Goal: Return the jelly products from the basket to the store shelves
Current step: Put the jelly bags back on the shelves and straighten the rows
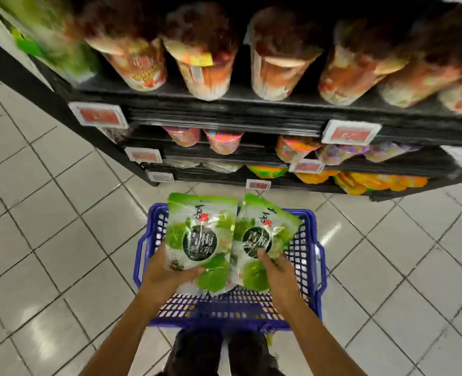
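Jelly comes in two green packets here: the left pouch [201, 234] and the right pouch [265, 229], side by side just above the blue basket [307, 256]. The left hand [164, 270] grips its pouch by the lower end. The right hand [276, 270] clamps the other low down too. Both pouches run lengthwise away from the person, tops toward the shelves [224, 112] ahead. Blurred green packs [48, 36] sit upper left, so I'd judge the left hand is nearer.
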Demonstrator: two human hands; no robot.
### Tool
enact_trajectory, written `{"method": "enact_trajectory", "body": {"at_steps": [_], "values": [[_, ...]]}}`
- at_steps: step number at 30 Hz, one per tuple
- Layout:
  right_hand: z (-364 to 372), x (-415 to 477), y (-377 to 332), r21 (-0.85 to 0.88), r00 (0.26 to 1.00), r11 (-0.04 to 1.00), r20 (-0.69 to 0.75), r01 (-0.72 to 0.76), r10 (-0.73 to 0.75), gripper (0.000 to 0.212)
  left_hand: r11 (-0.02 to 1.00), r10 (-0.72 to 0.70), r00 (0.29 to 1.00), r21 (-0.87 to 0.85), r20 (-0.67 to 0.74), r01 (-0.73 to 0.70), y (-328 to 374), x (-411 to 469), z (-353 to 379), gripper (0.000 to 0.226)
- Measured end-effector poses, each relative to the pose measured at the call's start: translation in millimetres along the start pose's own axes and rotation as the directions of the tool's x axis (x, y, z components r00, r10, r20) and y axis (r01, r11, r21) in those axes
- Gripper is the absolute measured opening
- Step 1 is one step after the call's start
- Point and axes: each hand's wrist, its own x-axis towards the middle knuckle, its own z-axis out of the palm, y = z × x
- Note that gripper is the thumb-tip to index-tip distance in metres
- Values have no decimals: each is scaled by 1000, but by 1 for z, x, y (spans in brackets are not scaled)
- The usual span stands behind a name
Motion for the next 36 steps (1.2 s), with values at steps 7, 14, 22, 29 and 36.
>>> {"method": "enact_trajectory", "body": {"at_steps": [7,14,22,29,36], "values": [[-78,-191,-239,218,976,953,19,210,-219,14,955,259,965,-158,27,-252,229,-151,-38,85],[-102,-365,-440,243,784,754,-47,610,-619,36,766,630,777,-184,18,-616,459,-285,-86,76],[-114,-508,-591,313,521,449,-203,837,-829,41,418,885,455,-264,-98,-869,647,-397,-137,49],[-136,-596,-684,279,267,180,-315,943,-911,37,240,957,274,-273,-97,-932,745,-460,-161,44],[-155,-637,-781,137,73,28,-334,990,-940,29,142,966,187,-242,-177,-960,825,-500,-153,37]]}}
